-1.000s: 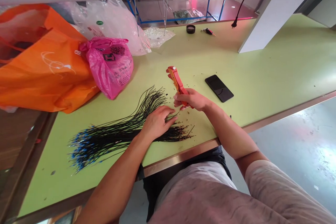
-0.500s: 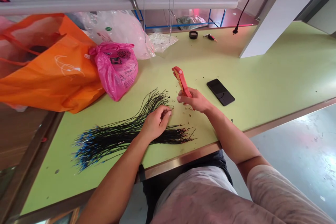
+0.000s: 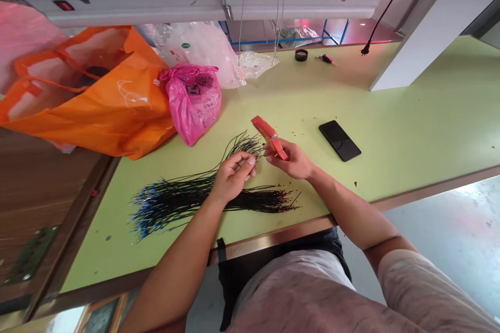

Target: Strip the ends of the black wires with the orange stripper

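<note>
A spread bundle of thin black wires [image 3: 187,197] with blue ends lies on the green table [image 3: 410,130], the blue tips to the left. My left hand [image 3: 233,176] rests over the bundle with its fingers pinched on one black wire, lifted toward the tool. My right hand [image 3: 294,160] is closed round the handles of an orange wire stripper [image 3: 269,135], whose head points up and left, close to the left fingertips.
A black phone [image 3: 339,140] lies to the right of the hands. An orange bag [image 3: 97,99], a pink plastic bag [image 3: 194,100] and clear plastic bags [image 3: 203,49] stand at the back left. Small wire scraps dot the table. The table's front edge [image 3: 273,237] runs just below the wires.
My left hand went from flat on the bundle to a pinch, lifting a wire toward the stripper. The stripper tilted left and lower. The view shifted a little.
</note>
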